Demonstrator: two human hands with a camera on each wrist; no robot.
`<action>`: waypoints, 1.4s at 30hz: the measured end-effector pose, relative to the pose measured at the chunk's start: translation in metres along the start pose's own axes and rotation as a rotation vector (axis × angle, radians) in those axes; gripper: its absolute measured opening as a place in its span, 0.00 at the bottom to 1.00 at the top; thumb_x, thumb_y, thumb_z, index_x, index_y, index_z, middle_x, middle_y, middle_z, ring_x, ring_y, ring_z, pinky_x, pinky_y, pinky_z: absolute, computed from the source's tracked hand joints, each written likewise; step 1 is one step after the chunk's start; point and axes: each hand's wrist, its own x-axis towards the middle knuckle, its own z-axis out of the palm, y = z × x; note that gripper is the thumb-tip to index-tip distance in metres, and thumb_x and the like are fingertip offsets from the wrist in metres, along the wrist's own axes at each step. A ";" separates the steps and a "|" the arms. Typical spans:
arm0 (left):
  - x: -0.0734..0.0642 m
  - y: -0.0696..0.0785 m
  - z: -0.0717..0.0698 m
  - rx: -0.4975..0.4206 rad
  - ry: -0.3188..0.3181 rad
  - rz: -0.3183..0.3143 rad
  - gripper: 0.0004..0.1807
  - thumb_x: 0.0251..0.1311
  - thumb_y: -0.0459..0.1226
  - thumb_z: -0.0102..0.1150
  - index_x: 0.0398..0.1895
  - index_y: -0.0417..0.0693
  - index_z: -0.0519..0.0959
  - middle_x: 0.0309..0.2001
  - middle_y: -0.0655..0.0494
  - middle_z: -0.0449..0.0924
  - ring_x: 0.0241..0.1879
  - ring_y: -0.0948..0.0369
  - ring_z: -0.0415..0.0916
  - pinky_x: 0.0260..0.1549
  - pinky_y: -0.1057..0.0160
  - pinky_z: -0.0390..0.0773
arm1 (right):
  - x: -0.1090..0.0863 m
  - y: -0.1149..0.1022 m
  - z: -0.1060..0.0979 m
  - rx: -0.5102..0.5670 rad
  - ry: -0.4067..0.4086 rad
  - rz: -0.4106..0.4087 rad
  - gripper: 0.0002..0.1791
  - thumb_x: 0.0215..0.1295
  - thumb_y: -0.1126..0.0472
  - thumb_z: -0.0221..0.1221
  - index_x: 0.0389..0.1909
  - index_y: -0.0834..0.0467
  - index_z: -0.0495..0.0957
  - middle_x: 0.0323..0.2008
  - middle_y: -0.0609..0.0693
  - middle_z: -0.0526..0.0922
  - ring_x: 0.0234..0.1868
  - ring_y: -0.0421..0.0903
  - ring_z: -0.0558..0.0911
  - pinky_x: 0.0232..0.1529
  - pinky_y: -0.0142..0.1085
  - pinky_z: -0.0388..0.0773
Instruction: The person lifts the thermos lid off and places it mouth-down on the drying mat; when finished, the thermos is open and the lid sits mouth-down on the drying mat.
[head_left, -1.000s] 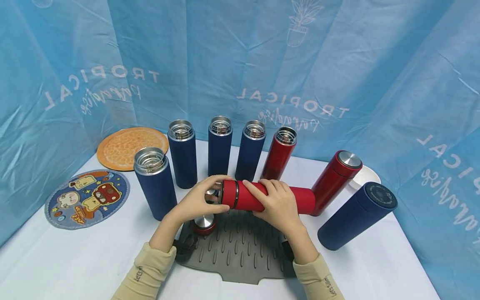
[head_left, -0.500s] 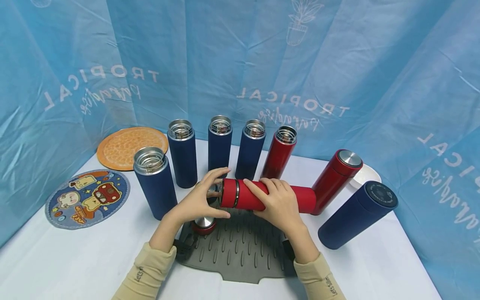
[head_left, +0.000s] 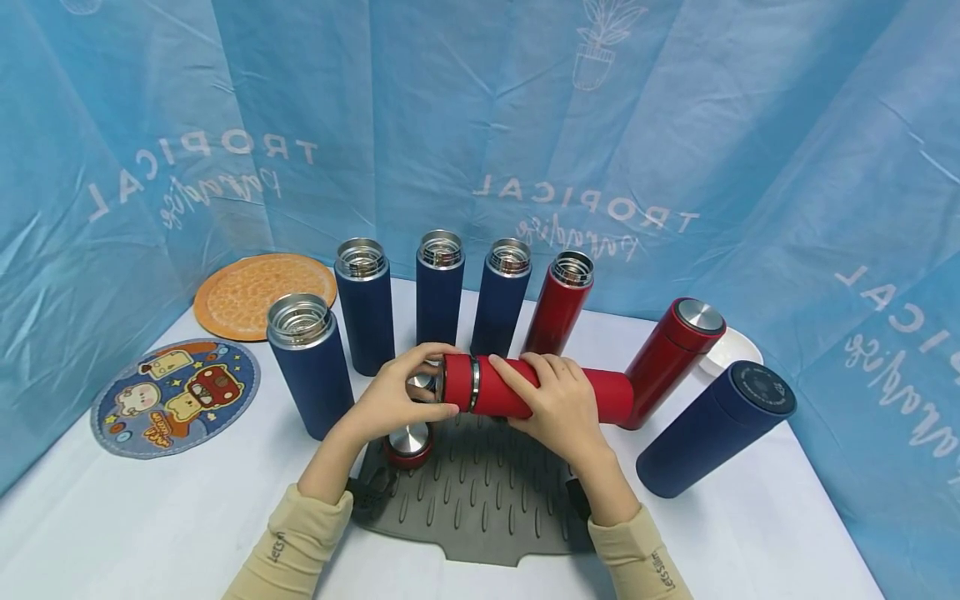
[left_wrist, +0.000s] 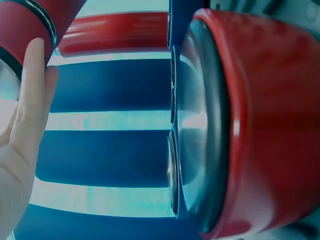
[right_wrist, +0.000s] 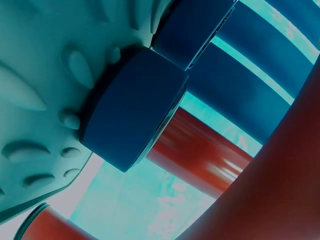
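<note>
My right hand grips the body of a red thermos, which lies sideways in the air above a grey ribbed mat. At its left end, my left hand holds the red lid between thumb and fingers. A dark band with a shiny edge marks the joint of lid and body. In the left wrist view, a finger lies against the lid. A loose red lid with a silver top rests on the mat below the left hand. Blue lids also sit on the mat, mostly hidden from the head view.
Behind the mat stand several lidless blue thermoses and a lidless red one. On the right are a lidded red thermos and a blue one. A white dish, an orange round mat and a cartoon mat lie around.
My left fingers spread away from the lid about half a second ago and have closed round it again. The right hand keeps its grip, and the thermos has barely moved.
</note>
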 end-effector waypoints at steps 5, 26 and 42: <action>0.001 0.002 -0.003 -0.010 0.074 -0.035 0.33 0.50 0.35 0.66 0.61 0.51 0.67 0.51 0.43 0.71 0.45 0.50 0.74 0.35 0.62 0.80 | 0.001 0.003 -0.002 -0.016 0.050 0.070 0.50 0.28 0.48 0.76 0.61 0.43 0.68 0.44 0.56 0.79 0.42 0.54 0.78 0.45 0.48 0.76; 0.004 -0.012 0.040 0.675 -0.360 0.070 0.38 0.33 0.45 0.76 0.54 0.50 0.75 0.47 0.55 0.76 0.44 0.58 0.75 0.39 0.59 0.77 | 0.002 0.013 -0.021 0.247 0.526 0.544 0.41 0.39 0.55 0.70 0.60 0.55 0.68 0.48 0.58 0.78 0.48 0.55 0.77 0.46 0.52 0.74; 0.001 -0.017 0.047 0.782 -0.391 0.078 0.38 0.33 0.49 0.75 0.54 0.50 0.76 0.47 0.54 0.77 0.41 0.58 0.76 0.40 0.57 0.76 | 0.009 0.018 -0.032 0.671 0.621 0.774 0.43 0.42 0.66 0.70 0.63 0.56 0.62 0.55 0.48 0.74 0.55 0.42 0.72 0.52 0.42 0.72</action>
